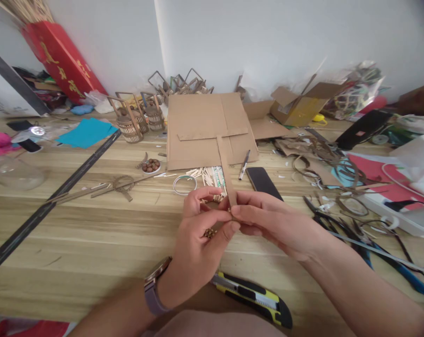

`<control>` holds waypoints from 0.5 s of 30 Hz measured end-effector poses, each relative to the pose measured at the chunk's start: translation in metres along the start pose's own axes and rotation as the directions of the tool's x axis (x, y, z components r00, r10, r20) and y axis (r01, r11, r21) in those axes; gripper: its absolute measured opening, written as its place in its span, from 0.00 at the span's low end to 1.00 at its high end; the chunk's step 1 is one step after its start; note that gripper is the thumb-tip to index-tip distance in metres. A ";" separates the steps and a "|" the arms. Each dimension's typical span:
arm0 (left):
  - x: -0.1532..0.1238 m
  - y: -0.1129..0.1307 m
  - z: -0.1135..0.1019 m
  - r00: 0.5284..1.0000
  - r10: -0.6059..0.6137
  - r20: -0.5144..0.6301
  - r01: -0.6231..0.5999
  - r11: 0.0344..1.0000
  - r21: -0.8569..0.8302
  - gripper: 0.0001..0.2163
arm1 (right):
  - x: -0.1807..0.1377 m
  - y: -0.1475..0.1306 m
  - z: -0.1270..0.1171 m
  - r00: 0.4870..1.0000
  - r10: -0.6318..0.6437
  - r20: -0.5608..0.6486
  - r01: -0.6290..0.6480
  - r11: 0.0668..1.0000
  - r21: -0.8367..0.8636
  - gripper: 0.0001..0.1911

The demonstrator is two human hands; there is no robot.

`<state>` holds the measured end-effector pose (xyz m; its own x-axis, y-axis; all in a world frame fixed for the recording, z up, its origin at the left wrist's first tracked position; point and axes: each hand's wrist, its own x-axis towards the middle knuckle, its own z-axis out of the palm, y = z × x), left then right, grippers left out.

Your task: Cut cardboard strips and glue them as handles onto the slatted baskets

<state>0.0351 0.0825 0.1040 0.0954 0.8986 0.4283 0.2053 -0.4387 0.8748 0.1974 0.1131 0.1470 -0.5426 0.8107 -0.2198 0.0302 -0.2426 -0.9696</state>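
My left hand [203,234] is closed round a small round piece with a light-and-dark slatted wall [209,232], mostly hidden by my fingers. Pinched in my right hand [268,217] is a long cardboard strip [227,175], its lower end against that piece. The strip stretches away from me and ends at a wider crosspiece [212,135] over the cardboard sheet [194,112]. Fingertips and thumbs of both hands meet at the joint, so the contact there is hidden. Just beyond my hands lie loose matchsticks [207,176] and a roll of tape [184,185].
A yellow-black utility knife [252,297] lies near my body, blade end by my left wrist. Right of my hands are a phone [264,182], a pen [244,164] and scissors [324,220]. Small slatted buckets [129,126] stand behind, left of the sheet; a nut dish [151,165] sits nearer.
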 end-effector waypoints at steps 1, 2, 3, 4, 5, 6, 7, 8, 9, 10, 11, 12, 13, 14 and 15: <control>0.000 0.000 0.000 1.000 -0.009 0.002 0.009 1.000 0.001 0.07 | 0.001 -0.002 0.001 1.000 0.005 -0.001 -0.005 1.000 0.011 0.14; 0.001 0.001 -0.001 0.999 -0.028 0.015 0.028 1.000 0.002 0.07 | 0.001 -0.004 0.003 1.000 0.004 -0.003 -0.004 1.000 0.005 0.14; 0.001 0.002 -0.001 0.998 -0.053 0.036 0.053 0.999 0.007 0.08 | 0.001 -0.005 0.003 1.000 -0.004 -0.004 0.004 1.000 -0.011 0.15; 0.002 0.003 -0.002 0.994 -0.088 0.061 0.087 0.996 0.015 0.09 | 0.001 -0.006 0.003 1.000 -0.021 -0.001 0.021 0.999 -0.030 0.15; 0.003 0.005 -0.004 0.988 -0.129 0.082 0.127 0.992 0.021 0.10 | 0.001 -0.005 0.002 0.999 -0.040 0.003 0.041 0.998 -0.052 0.15; 0.004 0.007 -0.006 0.980 -0.175 0.100 0.173 0.985 0.019 0.11 | 0.001 -0.002 0.000 0.998 -0.069 -0.011 0.068 0.995 -0.078 0.16; 0.006 0.009 -0.008 0.967 -0.225 0.118 0.226 0.974 0.006 0.12 | 0.002 0.004 -0.005 0.993 -0.108 -0.056 0.101 0.988 -0.113 0.18; 0.007 0.010 -0.010 0.949 -0.280 0.142 0.286 0.958 -0.022 0.13 | 0.005 0.013 -0.010 0.980 -0.154 -0.128 0.133 0.979 -0.157 0.20; 0.009 0.012 -0.013 0.926 -0.331 0.179 0.346 0.936 -0.058 0.13 | 0.008 0.024 -0.017 0.952 -0.200 -0.230 0.152 0.965 -0.213 0.21; 0.011 0.013 -0.015 0.899 -0.373 0.227 0.401 0.911 -0.092 0.14 | 0.012 0.037 -0.024 0.907 -0.241 -0.346 0.147 0.950 -0.277 0.21; 0.012 0.014 -0.018 0.874 -0.401 0.274 0.444 0.888 -0.118 0.14 | 0.017 0.051 -0.030 0.870 -0.251 -0.425 0.119 0.942 -0.313 0.20; 0.013 0.015 -0.021 0.852 -0.418 0.314 0.476 0.869 -0.135 0.14 | 0.021 0.064 -0.036 0.873 -0.207 -0.441 0.066 0.947 -0.314 0.19; 0.015 0.015 -0.025 0.836 -0.429 0.343 0.498 0.855 -0.146 0.14 | 0.025 0.077 -0.040 0.892 -0.162 -0.422 0.030 0.953 -0.301 0.18; 0.016 0.015 -0.028 0.822 -0.437 0.365 0.516 0.843 -0.153 0.13 | 0.028 0.087 -0.042 0.908 -0.133 -0.397 0.014 0.957 -0.290 0.18; 0.017 0.015 -0.031 0.811 -0.446 0.379 0.531 0.833 -0.156 0.13 | 0.030 0.095 -0.043 0.927 -0.108 -0.359 0.005 0.961 -0.278 0.19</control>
<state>0.0093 0.0909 0.1311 0.3552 0.9258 -0.1291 0.0697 0.1115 0.9913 0.2196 0.1375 0.0432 -0.2055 0.9690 -0.1370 0.2597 -0.0810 -0.9623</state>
